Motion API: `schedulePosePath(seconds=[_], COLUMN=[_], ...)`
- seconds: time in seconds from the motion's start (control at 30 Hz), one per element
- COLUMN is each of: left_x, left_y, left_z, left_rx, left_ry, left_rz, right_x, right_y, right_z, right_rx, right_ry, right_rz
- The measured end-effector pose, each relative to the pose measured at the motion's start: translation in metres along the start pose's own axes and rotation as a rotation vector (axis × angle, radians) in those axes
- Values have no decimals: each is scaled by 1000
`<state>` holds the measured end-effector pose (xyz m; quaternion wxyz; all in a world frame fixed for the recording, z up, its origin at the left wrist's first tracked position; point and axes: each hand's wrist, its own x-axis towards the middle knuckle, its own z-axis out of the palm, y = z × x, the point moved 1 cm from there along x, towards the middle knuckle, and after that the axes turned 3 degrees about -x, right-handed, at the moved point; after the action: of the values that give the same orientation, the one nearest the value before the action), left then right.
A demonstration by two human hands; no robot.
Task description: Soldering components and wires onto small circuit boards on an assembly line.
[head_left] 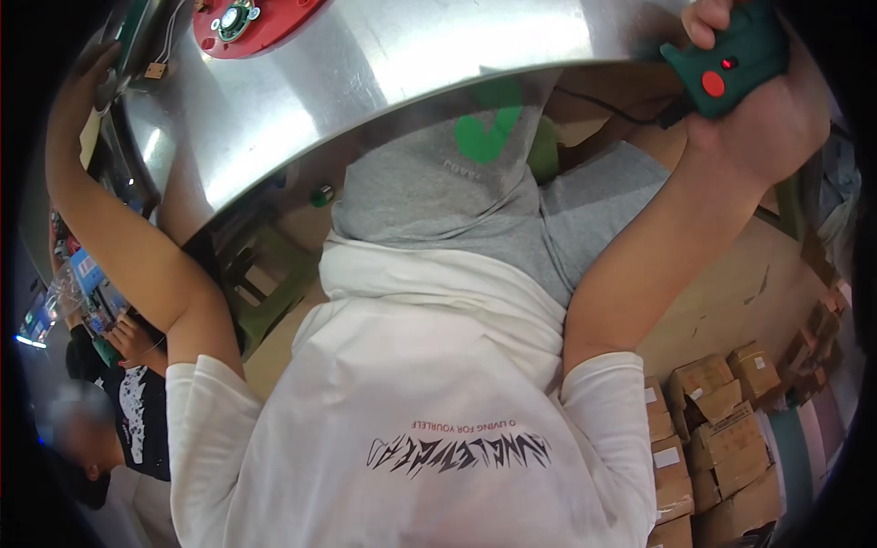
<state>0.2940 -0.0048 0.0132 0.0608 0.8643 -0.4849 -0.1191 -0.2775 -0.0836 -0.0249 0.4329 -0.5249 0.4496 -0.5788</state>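
Observation:
My right hand (772, 123) is wrapped around a green corded hand tool (751, 68) with a round red button and a small red light. It is held above the right end of a shiny metal worktop (393, 55); its working end is out of view. At the far upper left, my left hand (84, 78) is dim, its fingers bent around something dark that I cannot make out. Nearest to it, thin wires end in a small tan connector (156, 69). A red round part (274, 27) with a small round metal-and-white component in its middle lies on the worktop.
A black cord (612, 108) runs from the tool under the worktop edge. Green stools (274, 283) stand below. At left sits another person (137, 411), hands near small parts on a bench. Cardboard boxes (731, 447) are stacked at the lower right.

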Motion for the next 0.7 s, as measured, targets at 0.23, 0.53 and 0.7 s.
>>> schedulePosePath(seconds=[0.23,0.53,0.7], left_x=[-53,-69,-69], left_y=[108,114,106], left_z=[46,47,57], left_rx=[384,-195,-164], left_ry=[631,329,391], left_rz=[226,-90,-60], right_x=[19,20,14], right_y=[12,27,9], right_z=[-12,-36,-21], right_rx=[357,267,337], right_ry=[-152,9,-40], right_rz=[332,315,261])
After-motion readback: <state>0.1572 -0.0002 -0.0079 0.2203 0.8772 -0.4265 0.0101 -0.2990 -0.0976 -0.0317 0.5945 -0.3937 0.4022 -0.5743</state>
